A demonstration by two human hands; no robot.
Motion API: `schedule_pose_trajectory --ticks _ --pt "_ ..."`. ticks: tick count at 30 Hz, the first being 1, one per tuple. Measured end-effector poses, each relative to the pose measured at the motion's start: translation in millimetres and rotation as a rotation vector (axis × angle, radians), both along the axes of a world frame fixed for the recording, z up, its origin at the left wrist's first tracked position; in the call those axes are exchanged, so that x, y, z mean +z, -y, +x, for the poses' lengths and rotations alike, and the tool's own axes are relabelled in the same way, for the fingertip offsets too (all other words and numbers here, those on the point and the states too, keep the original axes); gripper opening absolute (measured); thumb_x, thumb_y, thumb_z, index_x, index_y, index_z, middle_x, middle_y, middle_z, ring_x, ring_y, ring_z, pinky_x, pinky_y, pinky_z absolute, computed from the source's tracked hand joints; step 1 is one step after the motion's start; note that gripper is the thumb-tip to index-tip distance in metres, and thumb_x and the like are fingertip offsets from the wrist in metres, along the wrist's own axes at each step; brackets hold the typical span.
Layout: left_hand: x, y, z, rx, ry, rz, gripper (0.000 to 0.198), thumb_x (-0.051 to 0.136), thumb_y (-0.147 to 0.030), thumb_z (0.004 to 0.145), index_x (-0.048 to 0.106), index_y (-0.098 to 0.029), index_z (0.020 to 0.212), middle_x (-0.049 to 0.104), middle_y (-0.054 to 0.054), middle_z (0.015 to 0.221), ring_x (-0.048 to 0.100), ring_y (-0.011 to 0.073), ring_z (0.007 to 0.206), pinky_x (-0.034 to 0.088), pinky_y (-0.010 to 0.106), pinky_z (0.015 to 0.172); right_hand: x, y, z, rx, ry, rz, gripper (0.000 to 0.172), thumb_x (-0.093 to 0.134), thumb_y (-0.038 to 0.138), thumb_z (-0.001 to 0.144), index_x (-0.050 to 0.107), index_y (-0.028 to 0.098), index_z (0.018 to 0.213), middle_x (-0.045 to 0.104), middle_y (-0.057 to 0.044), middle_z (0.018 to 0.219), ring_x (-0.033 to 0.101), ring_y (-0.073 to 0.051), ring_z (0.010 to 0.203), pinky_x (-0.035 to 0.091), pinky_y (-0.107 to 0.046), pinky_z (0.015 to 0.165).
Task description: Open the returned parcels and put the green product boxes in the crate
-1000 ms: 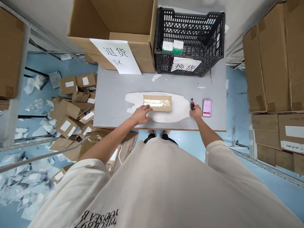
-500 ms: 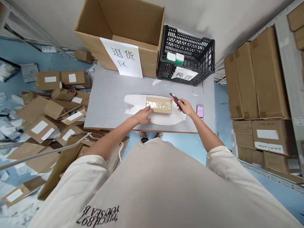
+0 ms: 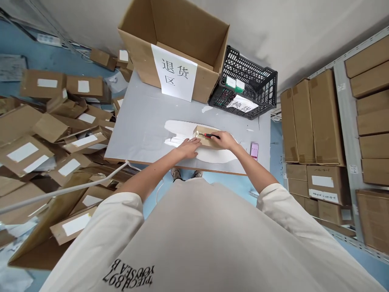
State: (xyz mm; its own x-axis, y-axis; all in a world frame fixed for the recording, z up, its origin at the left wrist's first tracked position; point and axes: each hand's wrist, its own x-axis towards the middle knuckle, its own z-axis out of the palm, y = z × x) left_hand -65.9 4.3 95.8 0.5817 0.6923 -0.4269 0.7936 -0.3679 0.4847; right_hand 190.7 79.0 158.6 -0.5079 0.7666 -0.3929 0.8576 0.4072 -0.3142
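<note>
A small taped cardboard box lies on a white sheet on the grey table. My left hand grips the box at its left end, fingers over the top near the corner. In my right hand is a red and black utility knife, closed in the fingers. Its tip points left and lies over the shiny tape on top of the box, close to my left fingertips. Whether the blade has gone into the tape is too small to tell.
Behind stand a large open carton with a paper sign and a black plastic crate holding small white-green boxes. A pink phone-like object lies at right. Cardboard boxes crowd the left floor; a shelf with cartons stands right.
My right hand has brought the knife left, from beside the box to over its taped top. My left hand stays at the box's left end. The whole view has shifted and turned slightly.
</note>
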Motion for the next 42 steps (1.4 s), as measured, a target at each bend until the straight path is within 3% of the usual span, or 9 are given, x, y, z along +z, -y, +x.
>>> schedule_pose_trajectory --ticks 5,21,31,38,42 --pt "-1.1 -1.7 -2.6 -0.03 0.009 0.002 0.069 0.067 -0.027 0.103 0.055 -0.022 0.172 0.031 0.017 0.195 0.029 0.034 0.181 0.03 0.062 0.145 1.6 0.5 -4.2 0.021 0.055 -0.005 0.045 0.051 0.039 0.119 0.082 0.028 0.15 0.085 -0.008 0.142 0.078 -0.03 0.125 0.055 -0.034 0.098" --pt "-4.7 -5.3 -6.1 -0.038 0.044 0.005 0.07 0.072 -0.027 0.1 0.058 -0.027 0.169 0.034 0.016 0.194 0.031 0.033 0.181 0.032 0.06 0.144 -6.8 -7.9 0.4 0.071 -0.015 -0.028 0.045 0.055 0.039 0.118 0.08 0.028 0.154 0.085 -0.008 0.144 0.077 -0.028 0.124 0.053 -0.032 0.1" --pt "-0.9 -7.7 -7.0 -0.066 0.007 0.02 0.067 0.068 -0.027 0.102 0.058 -0.023 0.168 0.035 0.016 0.193 0.032 0.0314 0.18 0.034 0.059 0.143 -6.3 -16.9 -7.8 0.122 0.043 -0.03 0.042 0.054 0.037 0.117 0.084 0.024 0.142 0.087 -0.01 0.133 0.076 -0.028 0.116 0.05 -0.032 0.094" --pt "2.6 -12.2 -1.0 -0.048 -0.025 0.0 0.066 0.067 -0.027 0.102 0.058 -0.027 0.167 0.042 0.013 0.19 0.042 0.0312 0.175 0.043 0.055 0.139 -3.1 -17.3 -6.4 0.112 0.113 -0.019 0.039 0.055 0.037 0.116 0.088 0.026 0.133 0.089 -0.009 0.125 0.078 -0.028 0.11 0.049 -0.032 0.092" --pt "1.1 -12.1 3.0 -0.03 -0.028 -0.007 0.069 0.066 -0.025 0.102 0.056 -0.025 0.17 0.042 0.015 0.19 0.041 0.0318 0.176 0.044 0.054 0.139 -3.9 -17.4 -3.1 0.081 0.11 -0.023 0.039 0.057 0.041 0.115 0.088 0.026 0.133 0.088 -0.012 0.126 0.078 -0.031 0.112 0.051 -0.035 0.093"
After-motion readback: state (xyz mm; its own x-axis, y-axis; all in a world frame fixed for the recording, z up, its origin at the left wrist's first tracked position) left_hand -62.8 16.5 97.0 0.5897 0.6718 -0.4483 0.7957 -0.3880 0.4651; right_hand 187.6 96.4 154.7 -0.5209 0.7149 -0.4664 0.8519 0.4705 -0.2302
